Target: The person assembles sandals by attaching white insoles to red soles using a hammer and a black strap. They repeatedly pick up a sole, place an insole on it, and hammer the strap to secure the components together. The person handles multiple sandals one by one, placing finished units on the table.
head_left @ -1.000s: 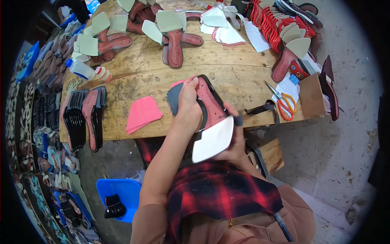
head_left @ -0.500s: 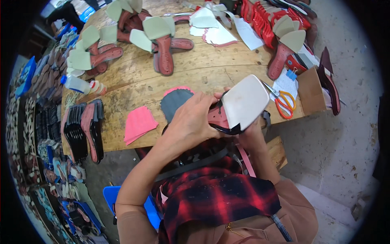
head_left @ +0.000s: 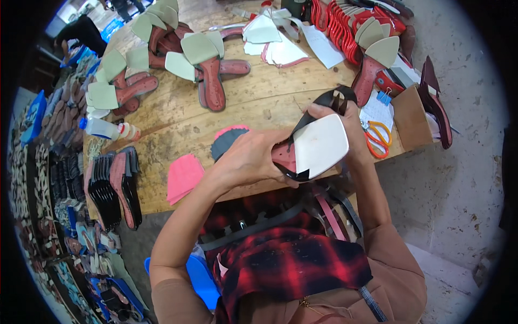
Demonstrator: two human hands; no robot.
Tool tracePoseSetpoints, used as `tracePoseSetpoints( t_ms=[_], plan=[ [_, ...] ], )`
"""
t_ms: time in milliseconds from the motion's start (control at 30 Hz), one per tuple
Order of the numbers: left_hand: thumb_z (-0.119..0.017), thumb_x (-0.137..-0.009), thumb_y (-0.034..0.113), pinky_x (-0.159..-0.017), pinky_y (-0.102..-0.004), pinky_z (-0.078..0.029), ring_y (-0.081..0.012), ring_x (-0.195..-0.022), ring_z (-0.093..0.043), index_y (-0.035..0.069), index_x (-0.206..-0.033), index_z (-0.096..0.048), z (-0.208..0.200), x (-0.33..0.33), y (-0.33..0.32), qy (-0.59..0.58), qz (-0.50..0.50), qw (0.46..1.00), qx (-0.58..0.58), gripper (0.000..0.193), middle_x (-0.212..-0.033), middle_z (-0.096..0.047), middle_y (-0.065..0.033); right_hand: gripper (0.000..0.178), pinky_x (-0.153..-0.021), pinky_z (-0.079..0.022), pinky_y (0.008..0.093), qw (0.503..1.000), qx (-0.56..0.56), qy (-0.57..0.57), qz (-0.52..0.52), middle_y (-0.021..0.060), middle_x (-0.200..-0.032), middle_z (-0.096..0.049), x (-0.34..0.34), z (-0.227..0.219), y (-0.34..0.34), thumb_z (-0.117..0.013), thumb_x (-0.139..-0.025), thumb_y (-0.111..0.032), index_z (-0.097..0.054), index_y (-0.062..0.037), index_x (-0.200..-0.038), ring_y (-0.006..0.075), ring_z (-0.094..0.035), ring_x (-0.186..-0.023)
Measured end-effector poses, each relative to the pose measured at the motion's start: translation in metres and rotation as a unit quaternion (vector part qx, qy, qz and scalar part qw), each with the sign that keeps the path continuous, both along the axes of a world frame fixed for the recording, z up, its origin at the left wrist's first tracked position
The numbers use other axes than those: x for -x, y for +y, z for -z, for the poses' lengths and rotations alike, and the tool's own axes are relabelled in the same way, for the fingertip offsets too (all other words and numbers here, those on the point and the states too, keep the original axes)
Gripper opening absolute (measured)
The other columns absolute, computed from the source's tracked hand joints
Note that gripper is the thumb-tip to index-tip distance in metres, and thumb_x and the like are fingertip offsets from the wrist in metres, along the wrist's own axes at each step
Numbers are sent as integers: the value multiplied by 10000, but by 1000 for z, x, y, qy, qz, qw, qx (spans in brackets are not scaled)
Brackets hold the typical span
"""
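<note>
**Both hands loaded: white-fronted shoe piece held over the near edge**

Your left hand (head_left: 251, 157) has its fingers closed round the rear of a red-insoled, black-rimmed shoe piece with a smooth white squared front panel (head_left: 324, 144). Panel faces up toward the camera, piece tilted, rear toward your left. It's off the wooden surface (head_left: 167, 141), just above its near edge.

Your right hand (head_left: 353, 127) has its fingers bent narrow on a flat black band (head_left: 327, 98) at the panel's far side; the band curls over past the fingertips. Can't tell whether those fingers also grip behind the panel.

On the surface to your left: a stack of pink cut fabric pieces (head_left: 185, 179), then a dark grey fabric piece with a pink layer under it (head_left: 222, 144), partly behind your left wrist. Farther left, a row of black-strapped shoe parts (head_left: 102, 186) stands at the edge.

To your right: orange-handled scissors (head_left: 386, 129), near an open brown cardboard box (head_left: 414, 119). Beyond your hands: red insoles with cream panels (head_left: 211, 81), stacked crosswise.
</note>
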State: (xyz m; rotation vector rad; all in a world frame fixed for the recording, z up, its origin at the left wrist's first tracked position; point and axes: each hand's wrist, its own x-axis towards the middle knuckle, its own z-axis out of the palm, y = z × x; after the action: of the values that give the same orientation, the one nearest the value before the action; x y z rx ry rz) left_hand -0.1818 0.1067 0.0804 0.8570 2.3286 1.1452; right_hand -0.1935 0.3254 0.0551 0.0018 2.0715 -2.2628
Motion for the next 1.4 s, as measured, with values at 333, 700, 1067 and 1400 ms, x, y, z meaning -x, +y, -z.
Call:
tracePoseSetpoints(
  t_ms=[333,700,1067,1400],
  plan=[
    [-911,-545,190,-974,-307,-444,-179,-1062,-603,13,-1295,-545,-30,27,2,80,2,992,-101,853,-1163,-644,-117,463,-365,-284,214,858,-431,-20,-278,62,-878,-722,183,-94,94,-663,-815,-412,-690,-45,-1095,41,-371,-426],
    [-914,-538,362,-870,-416,-471,-401,-1050,-597,-32,-1173,-541,54,-30,-28,-55,-77,995,-27,836,-1057,-640,-219,517,-517,-331,222,933,-90,-230,-262,-36,-710,-546,-38,67,14,-393,-994,-534,-636,-78,-993,57,-424,-595],
    [-897,-543,432,-995,-428,-439,-375,-1181,-555,-46,-1280,-517,49,-34,-46,-28,-51,998,32,957,-1240,-597,-227,271,-434,-281,201,927,191,-257,-198,-11,-745,-566,-46,73,-25,-478,-990,-274,-598,-43,-1065,41,-432,-531],
    [-893,-542,407,-952,-422,-457,-361,-1148,-579,-1,-1288,-541,52,-30,-41,-54,20,998,38,921,-1190,-631,-202,349,-473,-423,178,912,221,-270,-217,-7,-989,-636,-42,80,-21,-562,-950,-250,-536,-58,-1241,36,-609,-783]
  ],
)
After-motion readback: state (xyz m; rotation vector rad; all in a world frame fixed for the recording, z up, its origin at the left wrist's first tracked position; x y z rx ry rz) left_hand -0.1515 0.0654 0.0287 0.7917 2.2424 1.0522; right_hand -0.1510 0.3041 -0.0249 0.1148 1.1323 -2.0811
